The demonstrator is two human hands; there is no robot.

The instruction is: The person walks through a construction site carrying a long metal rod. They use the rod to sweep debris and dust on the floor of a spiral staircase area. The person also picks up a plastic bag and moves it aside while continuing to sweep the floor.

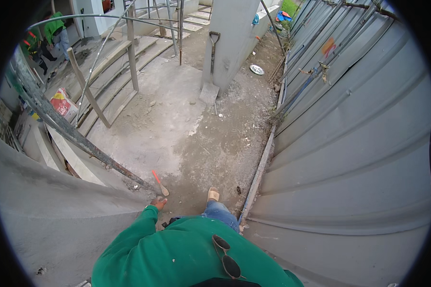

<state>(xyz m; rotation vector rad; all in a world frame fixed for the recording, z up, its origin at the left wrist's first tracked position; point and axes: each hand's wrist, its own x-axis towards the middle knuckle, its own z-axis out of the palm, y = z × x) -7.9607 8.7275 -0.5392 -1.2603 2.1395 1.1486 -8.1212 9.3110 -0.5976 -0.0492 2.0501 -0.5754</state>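
Head view: I am observing sunglasses [231, 267] resting on the green top [172, 246]. Beyond, the left hand [159, 203] is hovering low; I cannot tell how wide its fingers are standing or whether they are gripping anything. The right hand is lying out of view. Just past the left hand, an orange-handled trowel [164, 190] is lying on the ground [148, 148]. Farther out, a shovel [209, 93] is leaning against a pillar [232, 38]; two people [56, 28] are working far left.

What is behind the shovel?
A grey pillar stands behind the shovel. Whatever lies directly behind its blade is covered and cannot be seen.
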